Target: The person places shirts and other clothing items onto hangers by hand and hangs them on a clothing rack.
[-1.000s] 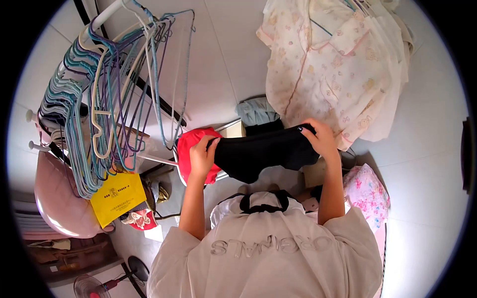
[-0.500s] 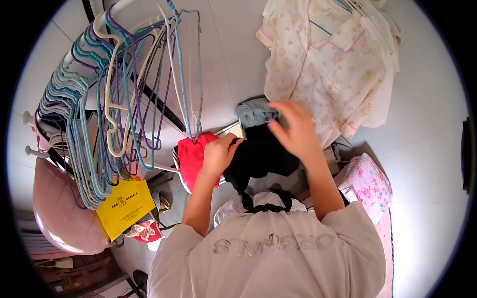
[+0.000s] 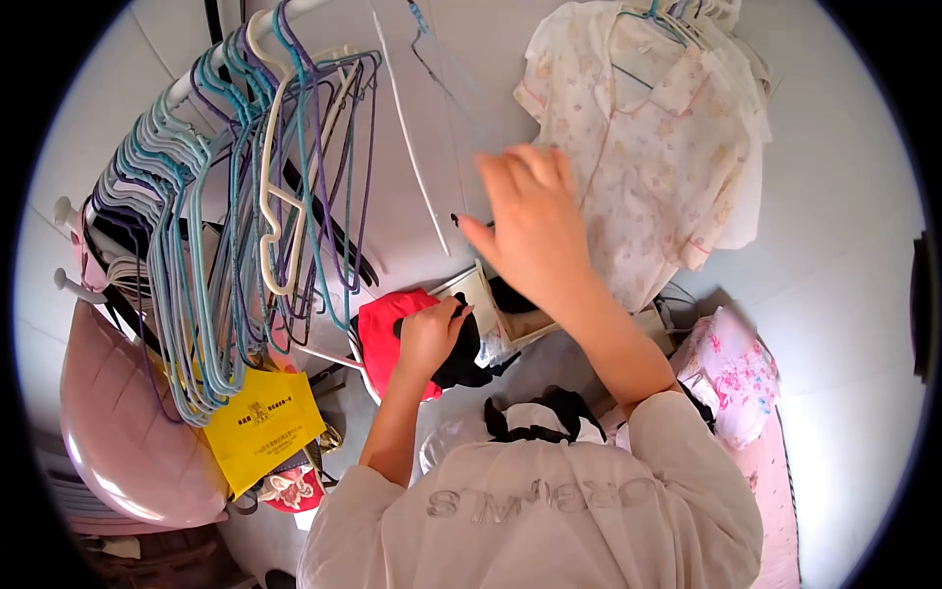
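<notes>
My left hand (image 3: 430,339) is closed on a black garment (image 3: 459,363), which hangs bunched from its fingers in front of a red cloth (image 3: 377,332). My right hand (image 3: 535,224) is raised in mid-air to the right, its fingers and thumb spread, with nothing held that I can see. Close above it a thin blue hanger (image 3: 422,44) shows, smeared by motion. A tiny dark spot lies by the thumb tip; I cannot make out what it is.
A rail at the left carries many hangers (image 3: 280,187). Pale patterned shirts (image 3: 648,147) hang at the upper right. Below the hangers are a yellow bag (image 3: 263,422) and a pink shiny chair back (image 3: 128,422). A pale box (image 3: 476,290) and a floral bundle (image 3: 731,368) stand beyond my arms.
My right hand has come off the black garment and risen up and left. The garment now hangs bunched from my left hand, uncovering the pale box. The blue hanger has swung upward.
</notes>
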The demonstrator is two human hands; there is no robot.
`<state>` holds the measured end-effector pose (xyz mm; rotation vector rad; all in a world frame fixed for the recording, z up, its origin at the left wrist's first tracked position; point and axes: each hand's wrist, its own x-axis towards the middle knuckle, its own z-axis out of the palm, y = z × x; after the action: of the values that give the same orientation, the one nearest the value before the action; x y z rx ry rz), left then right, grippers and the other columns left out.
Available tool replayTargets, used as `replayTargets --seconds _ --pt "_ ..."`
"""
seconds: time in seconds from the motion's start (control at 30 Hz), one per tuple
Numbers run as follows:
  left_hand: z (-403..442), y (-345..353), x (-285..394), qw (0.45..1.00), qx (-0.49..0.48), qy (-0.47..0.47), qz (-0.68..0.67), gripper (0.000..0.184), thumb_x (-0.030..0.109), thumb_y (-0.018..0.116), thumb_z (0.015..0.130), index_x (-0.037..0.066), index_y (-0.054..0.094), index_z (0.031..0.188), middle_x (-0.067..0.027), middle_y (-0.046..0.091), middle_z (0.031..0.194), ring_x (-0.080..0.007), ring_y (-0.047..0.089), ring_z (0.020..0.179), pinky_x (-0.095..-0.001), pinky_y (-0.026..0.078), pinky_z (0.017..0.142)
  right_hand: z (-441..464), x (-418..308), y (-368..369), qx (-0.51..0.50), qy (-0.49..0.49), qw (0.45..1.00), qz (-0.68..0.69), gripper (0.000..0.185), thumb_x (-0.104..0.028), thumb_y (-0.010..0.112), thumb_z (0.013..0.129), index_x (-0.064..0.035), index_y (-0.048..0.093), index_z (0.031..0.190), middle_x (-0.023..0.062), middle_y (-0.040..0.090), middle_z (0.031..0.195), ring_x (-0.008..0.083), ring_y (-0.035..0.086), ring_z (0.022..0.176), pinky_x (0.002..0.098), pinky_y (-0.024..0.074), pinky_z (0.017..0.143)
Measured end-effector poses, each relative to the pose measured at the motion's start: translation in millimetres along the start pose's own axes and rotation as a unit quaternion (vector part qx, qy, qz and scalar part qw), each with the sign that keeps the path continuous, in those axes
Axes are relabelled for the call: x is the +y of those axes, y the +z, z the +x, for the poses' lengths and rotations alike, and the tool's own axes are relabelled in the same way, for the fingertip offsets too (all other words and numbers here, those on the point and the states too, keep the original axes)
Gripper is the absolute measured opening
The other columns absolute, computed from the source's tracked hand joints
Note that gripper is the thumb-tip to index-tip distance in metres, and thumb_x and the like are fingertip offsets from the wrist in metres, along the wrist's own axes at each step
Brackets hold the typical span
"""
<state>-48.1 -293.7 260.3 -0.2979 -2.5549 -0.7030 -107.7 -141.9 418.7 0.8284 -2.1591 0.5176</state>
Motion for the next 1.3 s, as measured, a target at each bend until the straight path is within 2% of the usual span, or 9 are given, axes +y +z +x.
replayTargets --seconds 0.23,0.43,0.53,0.73,0.87,0.97,1.0,1.03,1.3 --pt "0.1 -10.3 -5.1 0.999 0.004 0.023 -0.027 0.021 0.020 0.060 0.077 0.004 0.049 0.070 -0.0122 0.051 0.053 -0.0301 0.052 0.048 -0.0376 0.039 0.042 2.3 -31.0 19.2 0.036 -0.006 0.999 -0.005 0.053 -0.026 0.064 0.070 0.0089 0.046 0.106 0.0170 0.058 0.086 0.0291 0.051 0.095 0.0448 0.0317 0.089" --pt "-3.6 -16.9 -12.2 0.998 0.004 0.025 -0.049 0.017 0.018 0.060 0.077 0.004 0.051 0.072 -0.0126 0.050 0.052 -0.0301 0.051 0.048 -0.0375 0.038 0.042 6.2 -21.0 42.4 -0.113 0.109 0.987 0.031 0.025 -0.011 0.052 0.076 0.0036 0.049 0.096 0.0117 0.055 0.059 0.0286 0.056 0.054 0.0395 0.0429 0.056" --pt "-6.9 -12.5 -15.3 0.997 0.003 0.024 -0.074 0.015 0.017 0.060 0.077 0.004 0.052 0.074 -0.0126 0.050 0.053 -0.0300 0.051 0.048 -0.0379 0.037 0.042 2.9 -21.9 36.7 0.049 0.118 0.983 0.130 0.016 -0.009 0.048 0.079 -0.0007 0.049 0.093 0.0130 0.054 0.057 0.0303 0.055 0.051 0.0384 0.0414 0.048" --pt "-4.7 -8.2 -14.8 0.995 -0.026 0.032 -0.094 0.014 0.016 0.059 0.077 0.004 0.054 0.077 -0.0138 0.051 0.057 -0.0307 0.052 0.051 -0.0378 0.038 0.045 -0.1 -20.8 -6.5 0.074 0.221 0.948 0.215 0.016 -0.009 0.046 0.082 -0.0088 0.050 0.097 0.0099 0.052 0.056 0.0274 0.054 0.050 0.0359 0.0395 0.046" --pt "0.6 -2.9 -20.2 0.993 -0.027 0.044 -0.107 0.011 0.013 0.058 0.078 0.002 0.057 0.081 -0.0165 0.053 0.062 -0.0323 0.052 0.054 -0.0349 0.041 0.049 -37.9 4.3 -51.5 0.103 0.279 0.905 0.304 0.015 -0.008 0.051 0.081 -0.0062 0.059 0.094 0.0021 0.058 0.069 0.0049 0.047 0.058 0.0215 0.0391 0.054" --pt "9.6 -0.5 -23.0 0.982 -0.065 -0.012 -0.175 0.011 0.013 0.056 0.080 0.002 0.056 0.083 -0.0146 0.053 0.061 -0.0236 0.052 0.052 -0.0291 0.041 0.051 -92.0 32.7 -84.3 0.100 0.336 0.864 0.360 0.020 -0.002 0.049 0.080 0.0043 0.058 0.097 0.0030 0.061 0.088 0.0023 0.046 0.065 0.0148 0.0359 0.058" --pt "15.5 1.8 -26.6 0.982 -0.059 0.015 -0.180 0.010 0.011 0.054 0.081 0.002 0.056 0.084 -0.0132 0.053 0.061 -0.0186 0.051 0.052 -0.0268 0.040 0.052 -115.0 48.0 -92.0 0.088 0.323 0.859 0.389 0.020 -0.003 0.049 0.080 0.0035 0.059 0.096 0.0016 0.060 0.077 0.0008 0.041 0.056 0.0137 0.0307 0.049" --pt "19.9 2.0 -23.0 0.974 -0.054 -0.001 -0.218 0.010 0.010 0.057 0.079 0.001 0.056 0.083 -0.0183 0.054 0.066 -0.0332 0.052 0.056 -0.0339 0.041 0.053 -137.6 62.0 -101.7 0.046 0.354 0.849 0.389 0.019 -0.005 0.050 0.080 0.0035 0.060 0.093 -0.0005 0.054 0.061 0.0013 0.036 0.046 0.0157 0.0250 0.042" --pt "40.6 40.6 -21.3 0.969 -0.071 0.046 -0.233 0.013 0.009 0.056 0.079 0.004 0.060 0.090 -0.0143 0.057 0.065 -0.0263 0.053 0.051 -0.0296 0.042 0.051 -328.9 123.8 -119.7 0.049 0.417 0.778 0.467 0.039 -0.033 0.060 0.077 0.0064 0.058 0.077 -0.0034 0.040 0.043 0.0042 0.032 0.036 0.0188 0.0259 0.039"
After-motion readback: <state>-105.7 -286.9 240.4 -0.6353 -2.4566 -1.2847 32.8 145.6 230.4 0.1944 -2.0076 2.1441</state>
